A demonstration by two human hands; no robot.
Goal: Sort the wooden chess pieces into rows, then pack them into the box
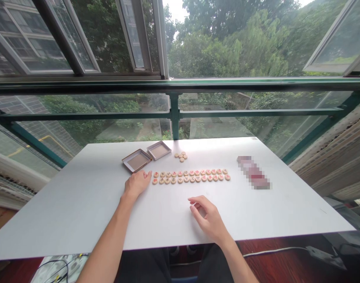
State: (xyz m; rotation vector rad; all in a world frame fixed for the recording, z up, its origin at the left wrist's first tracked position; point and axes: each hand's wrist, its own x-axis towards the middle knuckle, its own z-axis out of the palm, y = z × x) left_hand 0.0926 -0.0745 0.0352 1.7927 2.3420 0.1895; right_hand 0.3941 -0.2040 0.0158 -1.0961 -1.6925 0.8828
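Note:
Two rows of round wooden xiangqi pieces point(192, 179) lie face up on the white table, marked with red and dark characters. At the left end of these rows rests my left hand point(136, 184), its fingers curled in and the thumb side close beside the end pieces. Whatever may be inside those fingers is hidden. My right hand point(208, 218) hovers or rests nearer to me, below the middle of the rows. Its thumb and bent fingers are apart, with nothing between them.
Behind the rows sits a small cluster of blank-looking round pieces point(181, 160). Two shallow box halves point(133, 169) lie at the back left, one touching or close to the other. A blurred pinkish object point(254, 173) is at the right. The white table point(286, 212) stands against a green window railing point(174, 114).

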